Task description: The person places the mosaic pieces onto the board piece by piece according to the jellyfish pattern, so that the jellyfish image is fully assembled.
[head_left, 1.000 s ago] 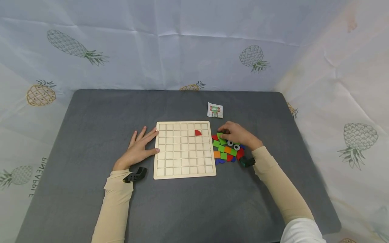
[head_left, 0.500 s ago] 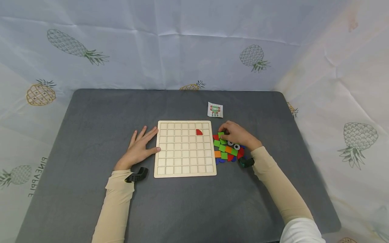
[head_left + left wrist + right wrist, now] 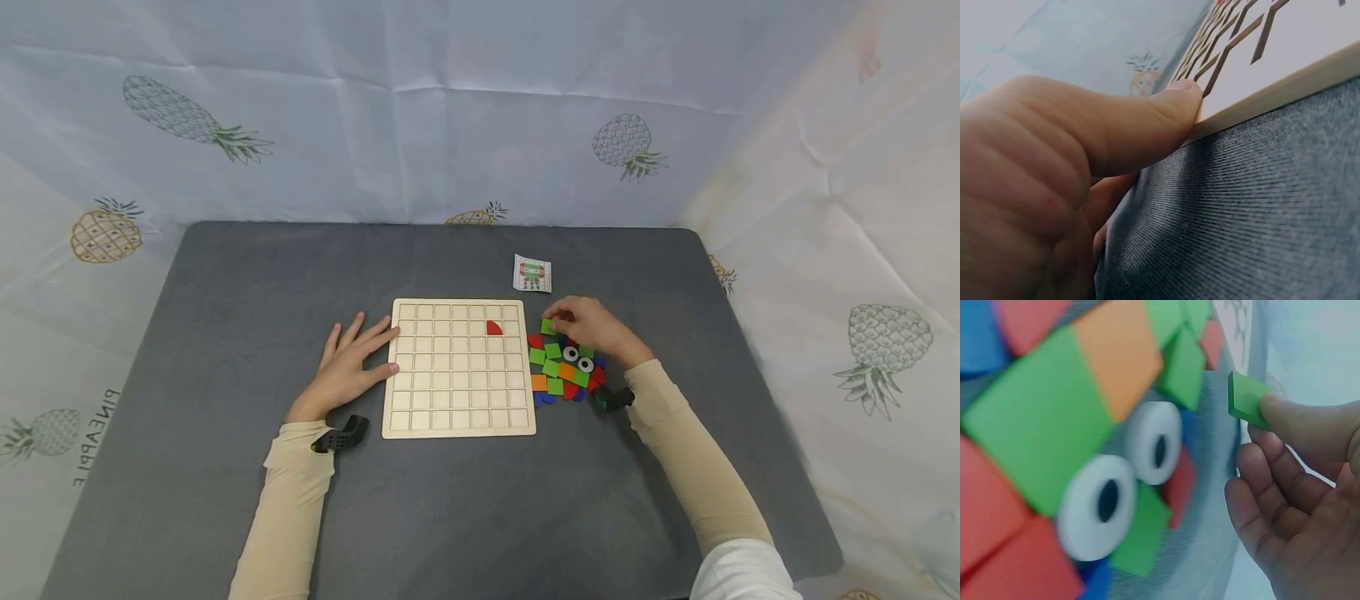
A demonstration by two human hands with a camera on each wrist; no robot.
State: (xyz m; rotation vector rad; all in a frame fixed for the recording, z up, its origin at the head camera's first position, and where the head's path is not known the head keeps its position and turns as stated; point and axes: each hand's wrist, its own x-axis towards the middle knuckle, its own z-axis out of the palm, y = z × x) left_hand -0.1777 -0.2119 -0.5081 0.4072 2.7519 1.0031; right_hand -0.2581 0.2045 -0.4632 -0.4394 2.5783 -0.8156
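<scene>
Pinching green square (image 3: 1247, 399): right hand (image 3: 592, 323) | touching gridded wooden board (image 3: 461, 361): left hand (image 3: 343, 371)

Grey rounded-corner table (image 3: 262, 275), creased pale fabric backdrop (image 3: 450, 142) with green and yellow pineapple prints, brighter light at right

On the gray tabletop (image 3: 450, 517), the person's left grip (image 3: 341, 371) rests with spread fingers at the left edge of a pale gridded board (image 3: 438, 408); one red quarter-round piece (image 3: 493, 328) lies in its upper right part. Beyond the right edge, the right grip (image 3: 591, 325) pinches a green square (image 3: 547, 327) beside clustered colored pieces (image 3: 567, 372). A small printed card (image 3: 532, 273) lies farther back.
</scene>
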